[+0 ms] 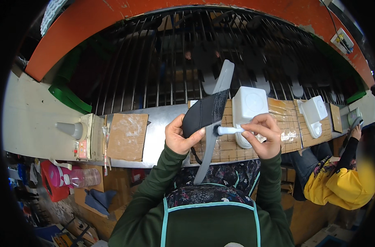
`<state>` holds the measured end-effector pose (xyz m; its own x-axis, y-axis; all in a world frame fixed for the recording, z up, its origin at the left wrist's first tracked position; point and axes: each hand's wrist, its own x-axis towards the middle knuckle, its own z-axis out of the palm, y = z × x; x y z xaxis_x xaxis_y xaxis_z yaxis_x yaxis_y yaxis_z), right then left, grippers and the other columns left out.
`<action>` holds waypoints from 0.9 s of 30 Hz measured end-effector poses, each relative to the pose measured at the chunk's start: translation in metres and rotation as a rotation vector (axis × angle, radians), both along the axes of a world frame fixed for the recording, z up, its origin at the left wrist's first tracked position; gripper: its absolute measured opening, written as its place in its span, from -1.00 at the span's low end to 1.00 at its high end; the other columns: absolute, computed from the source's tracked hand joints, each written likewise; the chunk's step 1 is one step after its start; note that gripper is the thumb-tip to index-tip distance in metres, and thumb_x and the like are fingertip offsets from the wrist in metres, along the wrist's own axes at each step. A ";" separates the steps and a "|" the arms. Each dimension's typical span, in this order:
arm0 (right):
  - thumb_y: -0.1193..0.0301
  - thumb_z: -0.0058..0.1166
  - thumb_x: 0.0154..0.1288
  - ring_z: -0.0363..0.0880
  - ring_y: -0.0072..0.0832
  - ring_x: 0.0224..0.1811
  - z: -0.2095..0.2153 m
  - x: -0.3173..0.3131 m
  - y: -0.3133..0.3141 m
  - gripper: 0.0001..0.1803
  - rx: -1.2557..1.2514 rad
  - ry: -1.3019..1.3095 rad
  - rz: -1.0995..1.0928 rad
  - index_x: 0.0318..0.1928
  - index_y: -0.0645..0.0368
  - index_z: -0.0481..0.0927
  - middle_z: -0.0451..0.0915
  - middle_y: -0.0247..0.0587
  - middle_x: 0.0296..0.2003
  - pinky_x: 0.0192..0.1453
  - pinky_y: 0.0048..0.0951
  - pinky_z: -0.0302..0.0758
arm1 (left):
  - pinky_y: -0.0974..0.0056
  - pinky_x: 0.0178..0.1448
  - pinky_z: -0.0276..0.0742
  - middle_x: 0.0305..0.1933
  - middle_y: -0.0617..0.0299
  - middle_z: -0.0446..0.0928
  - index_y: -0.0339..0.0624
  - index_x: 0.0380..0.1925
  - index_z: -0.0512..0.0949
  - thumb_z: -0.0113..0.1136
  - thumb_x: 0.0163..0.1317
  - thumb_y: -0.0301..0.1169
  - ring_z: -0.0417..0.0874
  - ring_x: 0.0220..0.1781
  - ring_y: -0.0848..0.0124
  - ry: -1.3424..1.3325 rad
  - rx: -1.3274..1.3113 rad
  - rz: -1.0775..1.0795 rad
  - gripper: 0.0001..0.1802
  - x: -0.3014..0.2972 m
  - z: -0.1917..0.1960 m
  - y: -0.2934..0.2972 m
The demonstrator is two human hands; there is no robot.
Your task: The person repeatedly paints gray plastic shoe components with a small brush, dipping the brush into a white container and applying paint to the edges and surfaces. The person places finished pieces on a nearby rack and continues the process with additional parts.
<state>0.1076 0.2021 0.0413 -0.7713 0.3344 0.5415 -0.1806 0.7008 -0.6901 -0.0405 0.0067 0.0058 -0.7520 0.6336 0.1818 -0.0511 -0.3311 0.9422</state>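
My left hand (180, 135) grips a sandal (203, 112) by its wide black upper, thumb in front, holding it on edge above the bench. Its long grey sole is seen from the side, one end pointing away from me and the other toward my apron. In my right hand (264, 136), a small brush (230, 130) with a pale handle is pinched between thumb and fingers. The dark bristles meet the sandal where the upper joins the sole. Just beyond my right hand stands a white plastic container (251, 103) on the cardboard.
Ahead, a conveyor of metal bars (173, 78) carries several dark shoes with grey soles, under an orange frame (92, 22). Taped cardboard (278, 136) covers the bench; a second white container (315, 109) stands right. Left are a cardboard piece (127, 138) and a pink bottle (82, 177). A yellow-clad person (338, 183) sits right.
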 end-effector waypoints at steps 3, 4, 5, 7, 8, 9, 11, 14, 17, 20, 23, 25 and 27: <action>0.55 0.31 0.09 0.44 -0.63 -0.38 -0.009 -0.012 -0.003 -0.80 -0.163 0.121 -0.074 -0.21 0.22 0.72 0.47 -0.30 -0.31 -0.36 -0.60 0.42 | 0.48 -0.30 0.50 -0.36 0.27 0.56 -0.30 -0.16 0.42 0.33 0.05 -0.54 0.55 -0.43 0.60 -0.112 0.122 -0.071 -0.64 0.003 -0.006 0.004; 0.56 0.30 0.11 0.44 -0.64 -0.38 -0.013 -0.017 -0.006 -0.81 -0.165 0.188 -0.148 -0.21 0.25 0.71 0.46 -0.29 -0.30 -0.39 -0.63 0.44 | 0.47 -0.28 0.52 -0.32 0.24 0.56 -0.30 -0.12 0.40 0.31 0.05 -0.56 0.57 -0.40 0.59 -0.078 0.204 -0.080 -0.61 0.003 -0.009 0.008; 0.55 0.30 0.11 0.44 -0.65 -0.38 -0.015 -0.019 -0.009 -0.82 -0.189 0.191 -0.163 -0.21 0.25 0.71 0.46 -0.30 -0.30 -0.38 -0.63 0.43 | 0.46 -0.25 0.54 -0.29 0.22 0.56 -0.30 -0.08 0.38 0.29 0.05 -0.57 0.58 -0.38 0.57 -0.044 0.286 -0.090 -0.58 0.003 -0.012 0.010; 0.55 0.30 0.13 0.44 -0.65 -0.37 -0.019 -0.020 -0.014 -0.83 -0.237 0.195 -0.193 -0.22 0.25 0.72 0.46 -0.31 -0.30 -0.37 -0.63 0.41 | 0.45 -0.22 0.55 -0.16 0.15 0.55 -0.33 0.03 0.33 0.26 0.05 -0.59 0.60 -0.31 0.54 -0.028 0.338 -0.146 -0.48 0.002 -0.017 0.011; 0.54 0.30 0.12 0.44 -0.64 -0.37 -0.020 -0.017 -0.016 -0.83 -0.296 0.147 -0.140 -0.23 0.25 0.72 0.47 -0.31 -0.29 -0.33 -0.63 0.42 | 0.45 -0.21 0.56 -0.15 0.14 0.55 -0.34 0.04 0.33 0.26 0.05 -0.59 0.61 -0.29 0.54 -0.060 0.352 -0.148 -0.48 0.002 -0.020 0.012; 0.54 0.30 0.12 0.44 -0.64 -0.37 -0.019 -0.015 -0.015 -0.83 -0.316 0.095 -0.044 -0.23 0.25 0.72 0.47 -0.30 -0.28 -0.32 -0.62 0.42 | 0.44 -0.21 0.56 -0.14 0.14 0.55 -0.35 0.06 0.33 0.26 0.05 -0.59 0.61 -0.28 0.54 -0.089 0.365 -0.149 -0.47 0.002 -0.023 0.012; 0.53 0.30 0.12 0.45 -0.64 -0.36 -0.017 -0.011 -0.010 -0.83 -0.351 0.019 0.149 -0.23 0.25 0.72 0.48 -0.30 -0.27 -0.28 -0.60 0.43 | 0.46 -0.22 0.55 -0.12 0.14 0.55 -0.36 0.07 0.32 0.26 0.05 -0.59 0.60 -0.28 0.55 -0.097 0.407 -0.108 -0.46 0.002 -0.027 0.013; 0.51 0.29 0.13 0.48 -0.60 -0.31 -0.022 -0.015 -0.012 -0.83 -0.397 0.081 0.002 -0.22 0.24 0.72 0.49 -0.30 -0.30 -0.22 -0.56 0.45 | 0.48 -0.24 0.53 -0.11 0.13 0.56 -0.36 0.06 0.33 0.27 0.06 -0.58 0.59 -0.31 0.57 -0.092 0.466 -0.068 -0.47 0.005 -0.033 0.017; 0.50 0.26 0.17 0.47 -0.58 -0.27 -0.034 -0.018 -0.025 -0.83 -0.409 0.080 -0.189 -0.21 0.24 0.72 0.48 -0.31 -0.33 -0.21 -0.58 0.42 | 0.50 -0.29 0.51 -0.10 0.11 0.56 -0.35 0.03 0.34 0.28 0.06 -0.58 0.57 -0.37 0.59 -0.042 0.486 0.014 -0.49 0.006 -0.036 0.021; 0.52 0.24 0.18 0.43 -0.59 -0.27 -0.041 -0.005 -0.038 -0.84 -0.636 -0.053 -0.036 -0.21 0.28 0.71 0.47 -0.31 -0.31 -0.20 -0.59 0.38 | 0.50 -0.36 0.50 -0.18 0.11 0.57 -0.33 -0.01 0.35 0.31 0.06 -0.59 0.55 -0.46 0.60 -0.040 0.458 0.149 -0.51 0.006 -0.038 0.022; 0.55 0.23 0.17 0.43 -0.59 -0.27 -0.042 0.010 -0.048 -0.84 -0.704 -0.060 0.035 -0.21 0.31 0.70 0.46 -0.30 -0.30 -0.20 -0.59 0.38 | 0.49 -0.41 0.50 -0.31 0.15 0.57 -0.31 -0.05 0.36 0.34 0.04 -0.60 0.53 -0.54 0.60 -0.005 0.385 0.252 -0.53 0.007 -0.038 0.017; 0.58 0.23 0.15 0.43 -0.59 -0.25 -0.041 0.019 -0.054 -0.83 -0.771 -0.069 0.013 -0.21 0.31 0.70 0.46 -0.29 -0.30 -0.17 -0.60 0.37 | 0.49 -0.43 0.49 -0.39 0.19 0.56 -0.30 -0.08 0.36 0.36 0.02 -0.60 0.52 -0.56 0.59 0.017 0.328 0.289 -0.53 0.008 -0.038 0.013; 0.58 0.23 0.15 0.44 -0.58 -0.24 -0.041 0.024 -0.058 -0.83 -0.767 -0.086 -0.038 -0.21 0.31 0.70 0.46 -0.28 -0.29 -0.16 -0.60 0.37 | 0.49 -0.44 0.49 -0.45 0.23 0.55 -0.29 -0.12 0.37 0.39 -0.01 -0.60 0.52 -0.58 0.59 0.012 0.268 0.307 -0.54 0.010 -0.038 0.010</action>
<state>0.1315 0.1443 0.0005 -0.7807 0.6189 0.0863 -0.0897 0.0257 -0.9956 -0.0309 0.0164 -0.0326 -0.8956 0.3089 0.3202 0.0991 -0.5631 0.8204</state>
